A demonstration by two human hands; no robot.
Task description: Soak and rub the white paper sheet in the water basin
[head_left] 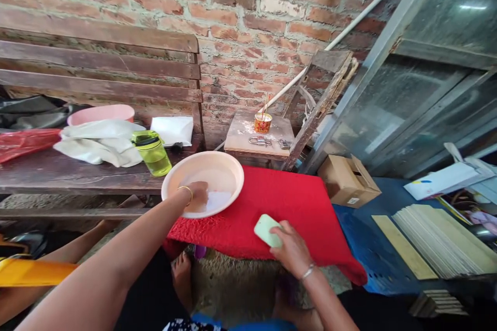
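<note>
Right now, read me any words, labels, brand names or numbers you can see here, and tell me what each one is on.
No text here can be read.
Cardboard box: a small white label on its side, too small to read.
Orange cup on the small wooden table: printed pattern, blurred.
White papers at the right: coloured marks only, no legible words.
Green bottle, white basin, and the green bar in the right hand: no visible lettering.

We note bare red cloth (287,196) between the basin (229,176) and cardboard box (347,181), open for passage. Left of the basin, a green bottle (152,152) and white cloths (101,142) crowd the bench (77,173).
</note>
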